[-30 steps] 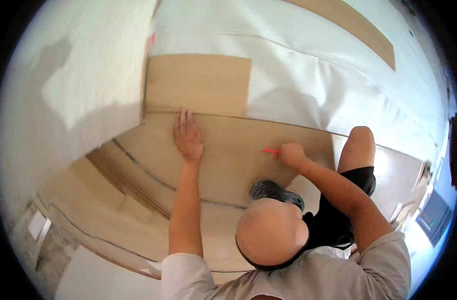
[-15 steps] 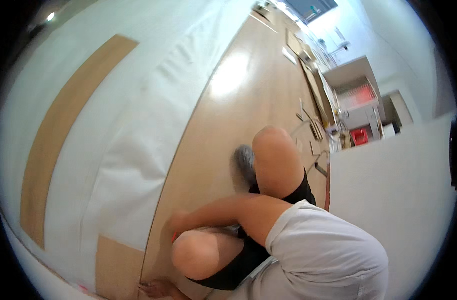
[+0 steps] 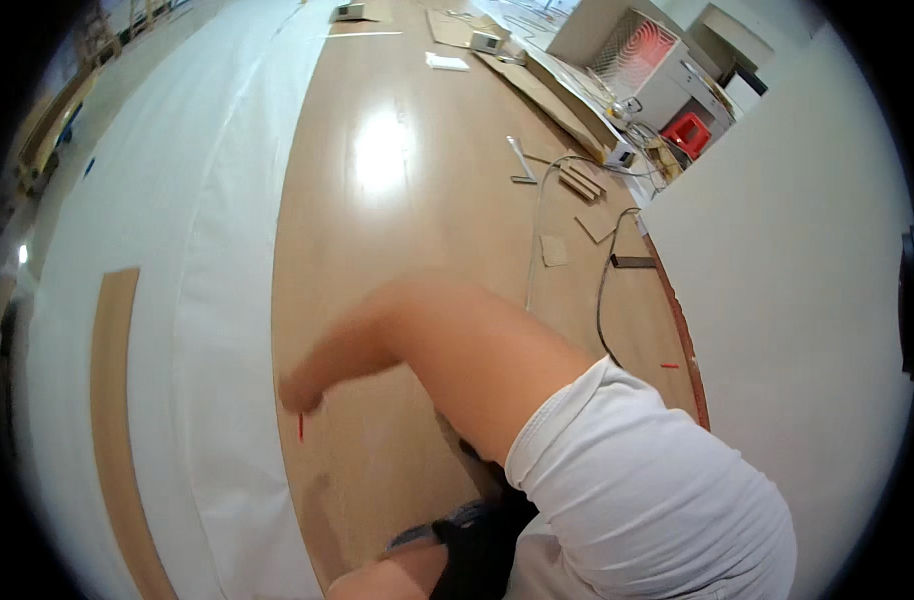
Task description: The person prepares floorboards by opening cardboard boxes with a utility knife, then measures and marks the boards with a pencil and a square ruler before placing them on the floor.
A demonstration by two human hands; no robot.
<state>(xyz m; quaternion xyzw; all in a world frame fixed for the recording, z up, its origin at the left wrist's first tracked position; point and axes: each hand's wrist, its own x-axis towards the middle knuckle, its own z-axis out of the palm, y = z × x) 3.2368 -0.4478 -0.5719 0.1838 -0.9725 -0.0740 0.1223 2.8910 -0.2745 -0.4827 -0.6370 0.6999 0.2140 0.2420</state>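
Observation:
My right arm, in a rolled white sleeve, stretches leftward across the wood-look floor boards point(image 3: 407, 240). Its hand point(image 3: 302, 390), smeared by motion, hovers or rests near the left edge of the boards with the wrist bent down. Directly below the fingers shows a thin red strip point(image 3: 301, 428); whether they grip it cannot be made out. My left hand is out of view. My bent leg in black shorts shows at the bottom.
White underlay sheet point(image 3: 227, 330) borders the boards on the left, with a loose plank point(image 3: 114, 400) on it. Toward the right lie a cable point(image 3: 602, 310), cut board pieces point(image 3: 580, 183), a dark bar point(image 3: 634, 262) and another red strip point(image 3: 669, 366). A white wall point(image 3: 797, 260) rises at right; a red stool point(image 3: 687, 133) stands beyond.
The view has turned and lifted, showing more floor ahead. My right hand has come out from behind my knee, beside the boards' edge. My left hand, earlier at the bottom, has left the view.

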